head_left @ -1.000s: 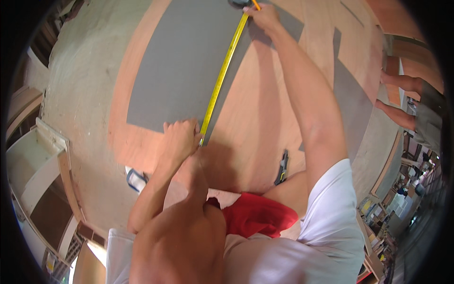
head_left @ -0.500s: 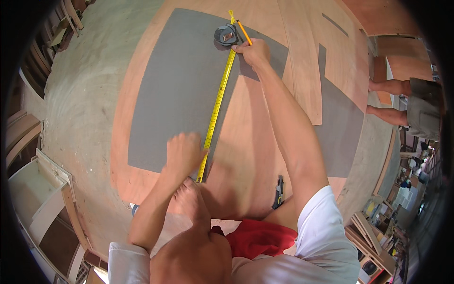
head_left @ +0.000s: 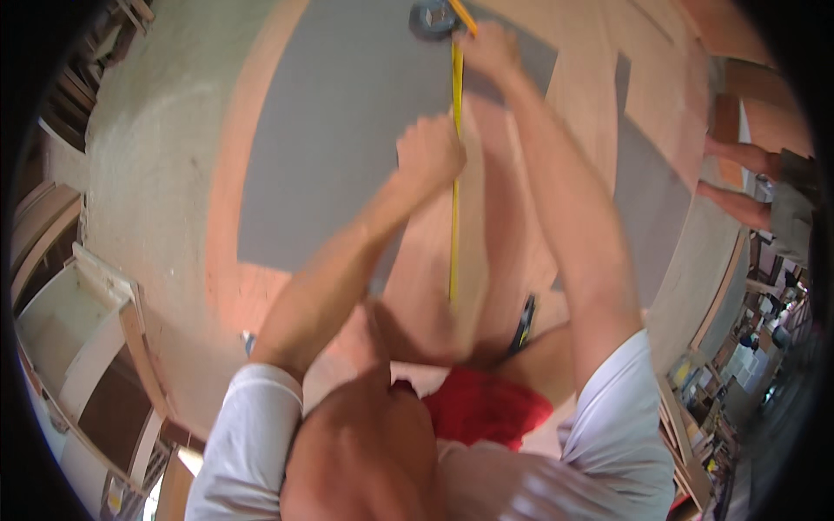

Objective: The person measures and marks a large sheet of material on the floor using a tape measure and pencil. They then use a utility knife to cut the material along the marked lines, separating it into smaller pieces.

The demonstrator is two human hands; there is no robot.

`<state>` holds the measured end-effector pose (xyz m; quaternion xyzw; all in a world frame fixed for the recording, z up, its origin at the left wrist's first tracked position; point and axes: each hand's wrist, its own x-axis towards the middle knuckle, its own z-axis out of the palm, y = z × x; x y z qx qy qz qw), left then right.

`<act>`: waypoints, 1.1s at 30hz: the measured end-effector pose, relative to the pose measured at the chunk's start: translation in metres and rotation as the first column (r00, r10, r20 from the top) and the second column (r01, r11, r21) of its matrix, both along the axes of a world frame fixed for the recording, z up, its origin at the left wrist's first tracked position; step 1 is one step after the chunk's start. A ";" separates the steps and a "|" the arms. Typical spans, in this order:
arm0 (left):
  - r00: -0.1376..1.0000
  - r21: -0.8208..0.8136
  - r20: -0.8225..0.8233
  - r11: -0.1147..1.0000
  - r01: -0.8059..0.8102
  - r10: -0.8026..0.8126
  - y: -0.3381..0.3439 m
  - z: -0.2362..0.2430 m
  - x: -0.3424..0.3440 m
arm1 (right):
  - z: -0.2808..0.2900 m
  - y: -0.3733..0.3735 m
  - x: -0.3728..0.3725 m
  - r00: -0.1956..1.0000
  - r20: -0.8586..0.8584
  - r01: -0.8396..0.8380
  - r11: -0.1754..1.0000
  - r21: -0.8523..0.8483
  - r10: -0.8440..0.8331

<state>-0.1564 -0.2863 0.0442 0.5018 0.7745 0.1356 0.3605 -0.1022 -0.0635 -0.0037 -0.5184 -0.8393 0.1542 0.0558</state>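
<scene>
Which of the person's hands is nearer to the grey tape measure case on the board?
The right. The right hand lies just beside the tape measure case, at the far end of the yellow tape. The left hand is farther down, beside the tape's middle part.

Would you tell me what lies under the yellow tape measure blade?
The yellow tape blade runs along the edge of a grey sheet on a reddish wood panel. The left hand and right hand cover parts of it.

Head fisheye, steeply down, close above hands, floor.
</scene>
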 end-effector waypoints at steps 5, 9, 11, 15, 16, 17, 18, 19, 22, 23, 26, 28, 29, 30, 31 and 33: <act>0.995 0.004 0.064 0.997 -0.075 0.074 -0.028 -0.011 -0.057 | 0.012 -0.026 -0.013 0.957 -0.267 0.074 0.987 -0.144 -0.111; 0.993 0.049 0.097 0.996 -0.074 0.069 -0.040 -0.003 -0.066 | 0.004 -0.020 -0.003 0.899 -0.391 0.112 0.967 -0.229 -0.197; 0.990 0.093 0.108 0.990 -0.103 0.092 -0.050 -0.007 -0.065 | 0.005 -0.023 -0.005 0.876 -0.438 0.089 0.960 -0.264 -0.202; 0.994 0.201 0.083 0.976 -0.088 0.073 -0.060 -0.013 -0.062 | 0.002 -0.026 -0.006 0.814 -0.528 0.098 0.953 -0.287 -0.243; 0.996 0.245 0.066 0.967 -0.072 0.057 -0.061 -0.016 -0.061 | -0.002 -0.025 -0.004 0.790 -0.554 0.098 0.946 -0.308 -0.262; 0.996 0.264 0.064 0.961 -0.078 0.063 -0.062 -0.019 -0.061 | -0.004 -0.024 -0.003 0.766 -0.578 0.096 0.940 -0.328 -0.280; 0.996 0.284 0.062 0.955 -0.084 0.069 -0.063 -0.021 -0.061 | -0.006 -0.021 -0.001 0.774 -0.566 0.103 0.939 -0.327 -0.282; 0.995 0.301 0.060 0.949 -0.091 0.077 -0.062 -0.022 -0.061 | -0.006 -0.020 0.000 0.783 -0.554 0.107 0.938 -0.329 -0.283; 0.994 0.319 0.065 0.943 -0.100 0.083 -0.061 -0.022 -0.061 | -0.002 -0.020 -0.001 0.800 -0.494 0.192 0.925 -0.328 -0.341; 0.994 0.319 0.070 0.942 -0.100 0.082 -0.062 -0.022 -0.063 | 0.001 -0.023 -0.004 0.802 -0.469 0.230 0.916 -0.328 -0.370; 0.995 0.305 0.081 0.948 -0.086 0.064 -0.066 -0.020 -0.065 | 0.008 -0.031 -0.005 0.808 -0.466 0.218 0.918 -0.332 -0.361; 0.996 0.277 0.075 0.959 -0.061 0.042 -0.067 -0.019 -0.064 | 0.009 -0.032 -0.008 0.853 -0.422 0.210 0.941 -0.264 -0.308; 0.997 0.282 0.072 0.958 -0.051 0.032 -0.067 -0.019 -0.064 | 0.008 -0.032 -0.008 0.873 -0.397 0.204 0.952 -0.229 -0.282; 0.997 0.286 0.068 0.957 -0.042 0.023 -0.067 -0.019 -0.064 | 0.008 -0.032 -0.009 0.865 -0.407 0.211 0.948 -0.236 -0.294; 0.998 0.289 0.061 0.957 -0.035 0.018 -0.067 -0.020 -0.065 | 0.007 -0.033 -0.011 0.856 -0.419 0.215 0.945 -0.245 -0.303; 0.997 0.305 0.079 0.951 -0.048 0.025 -0.068 -0.022 -0.068 | 0.007 -0.036 -0.013 0.837 -0.440 0.220 0.936 -0.274 -0.325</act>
